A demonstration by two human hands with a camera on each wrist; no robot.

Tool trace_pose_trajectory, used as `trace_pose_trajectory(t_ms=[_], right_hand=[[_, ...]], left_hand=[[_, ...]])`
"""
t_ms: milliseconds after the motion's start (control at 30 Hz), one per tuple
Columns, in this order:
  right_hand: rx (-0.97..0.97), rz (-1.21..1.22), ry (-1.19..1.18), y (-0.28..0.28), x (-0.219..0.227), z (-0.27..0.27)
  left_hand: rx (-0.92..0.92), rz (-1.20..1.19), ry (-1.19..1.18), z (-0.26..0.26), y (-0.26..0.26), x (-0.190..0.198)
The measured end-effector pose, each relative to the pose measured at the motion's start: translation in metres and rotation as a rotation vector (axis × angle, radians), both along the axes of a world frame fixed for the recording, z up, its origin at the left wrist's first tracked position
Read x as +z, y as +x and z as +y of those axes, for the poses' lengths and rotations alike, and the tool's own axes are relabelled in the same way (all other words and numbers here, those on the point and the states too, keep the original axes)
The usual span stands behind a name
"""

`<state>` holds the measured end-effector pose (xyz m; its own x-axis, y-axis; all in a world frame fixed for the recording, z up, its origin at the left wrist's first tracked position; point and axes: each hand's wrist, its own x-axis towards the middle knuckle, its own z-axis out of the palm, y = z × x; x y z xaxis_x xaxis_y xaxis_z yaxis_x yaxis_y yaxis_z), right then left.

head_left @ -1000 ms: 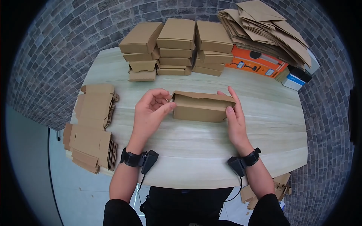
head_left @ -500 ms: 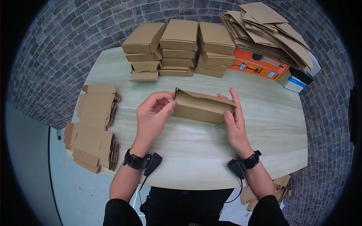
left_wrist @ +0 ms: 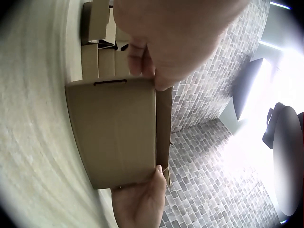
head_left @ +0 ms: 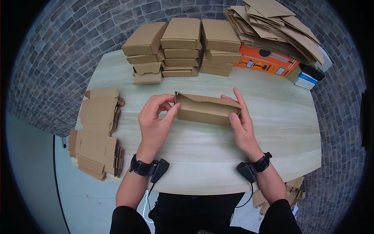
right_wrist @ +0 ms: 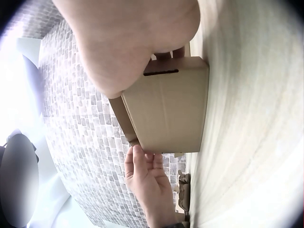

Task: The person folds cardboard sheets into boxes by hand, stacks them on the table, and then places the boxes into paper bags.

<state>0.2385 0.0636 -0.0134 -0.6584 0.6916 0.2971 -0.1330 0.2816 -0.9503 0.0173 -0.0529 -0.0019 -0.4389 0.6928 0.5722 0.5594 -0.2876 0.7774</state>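
Observation:
A narrow brown cardboard box (head_left: 204, 116) stands at mid-table, its long opening facing up and its far wall slightly bowed. At its left end, my left hand (head_left: 155, 121) pinches the corner between thumb and bent fingers. My right hand (head_left: 245, 130) grips the other end, thumb on the near wall and fingers behind, the index finger pointing up. In the left wrist view the near wall (left_wrist: 114, 135) shows broad and plain, with a dark slot along one edge. The right wrist view has the same box (right_wrist: 166, 111) close over the tabletop, left fingertips at its far corner.
Several folded boxes (head_left: 181, 33) stand in stacks along the back. Right of them, flat cardboard sheets (head_left: 272, 29) lie piled on an orange box (head_left: 267, 62), beside a small blue-and-white box (head_left: 305, 81). Flattened boxes (head_left: 95, 146) line the left edge. Cardboard scraps (head_left: 294, 189) are on the floor at right.
The box has turned a little, its left end swinging away from me and its right end dropping nearer. Both hands keep their hold. The view has shifted slightly.

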Motion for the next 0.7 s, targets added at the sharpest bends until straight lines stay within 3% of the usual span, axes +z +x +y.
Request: trace_pose_trajectory(t_ms=[167,367,467,567,700], right_hand=[[0.001,0.014,-0.022,0.001,0.002,0.0],[-0.009,0.007,-0.062,0.002,0.005,0.002],[0.008,0.02,-0.128,0.004,0.006,0.005],[0.043,0.034,-0.137,0.006,0.004,0.01],[0.074,0.176,-0.118,0.005,-0.012,0.019]], left_hand=[[-0.091,-0.313,-0.012,0.004,-0.002,-0.006],[-0.167,-0.377,-0.092,0.005,-0.008,-0.006],[-0.229,-0.37,-0.081,0.002,0.003,0.01],[-0.259,-0.181,-0.209,0.002,-0.002,0.008],[-0.274,-0.175,-0.228,0.005,-0.011,-0.006]])
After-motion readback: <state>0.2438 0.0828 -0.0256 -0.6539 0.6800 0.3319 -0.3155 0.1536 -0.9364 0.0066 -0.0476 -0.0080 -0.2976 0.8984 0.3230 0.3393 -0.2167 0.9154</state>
